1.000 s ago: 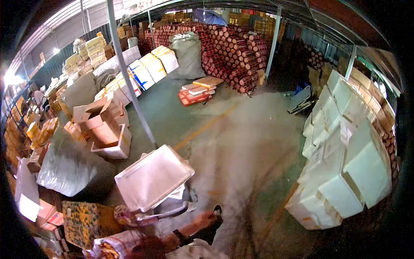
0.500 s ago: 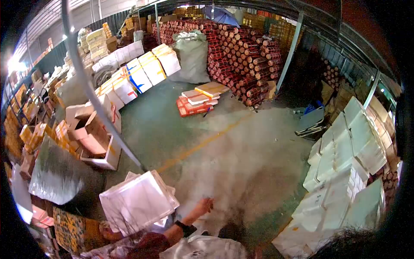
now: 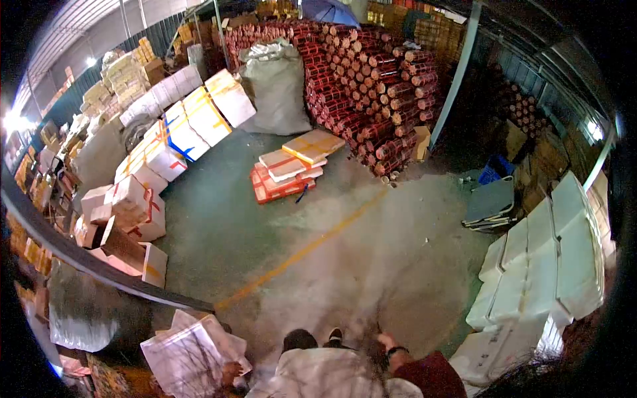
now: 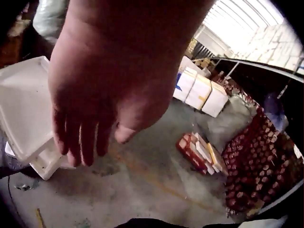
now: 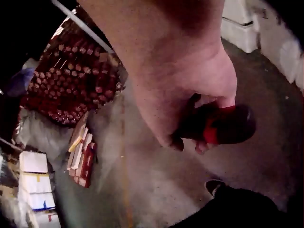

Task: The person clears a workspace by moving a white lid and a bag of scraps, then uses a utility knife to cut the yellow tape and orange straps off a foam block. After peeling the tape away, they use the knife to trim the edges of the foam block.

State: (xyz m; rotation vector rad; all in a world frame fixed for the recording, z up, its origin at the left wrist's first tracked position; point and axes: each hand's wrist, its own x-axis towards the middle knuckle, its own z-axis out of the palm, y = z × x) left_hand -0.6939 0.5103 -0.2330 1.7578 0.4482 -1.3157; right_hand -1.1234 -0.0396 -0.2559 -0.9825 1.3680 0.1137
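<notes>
In the left wrist view my left hand [image 4: 90, 109] hangs with its fingers straight and nothing in its grasp. It overlaps the edge of a white foam lid [image 4: 23, 109]. The head view has that hand [image 3: 232, 373] low at the left, over a stack of white foam lids [image 3: 186, 348]. My right hand [image 5: 190, 104] curls its fingers round a dark, round-ended thing with a red band [image 5: 232, 126]; its kind cannot be told. In the head view my right hand [image 3: 387, 342] is low, just right of my body, below a dark red sleeve [image 3: 431, 375].
A pole [image 3: 99, 272] crosses the left side. Flat foam pieces [image 3: 285, 169] lie on the floor ahead, before a big sack [image 3: 275, 93] and stacked red-wrapped bundles [image 3: 371, 86]. White foam boxes [image 3: 531, 265] line the right, near a folded chair [image 3: 490, 202].
The lid stack and pole have shifted lower left in the head view. An arm stretched forward left of my body has dropped back; the right arm now shows at lower right.
</notes>
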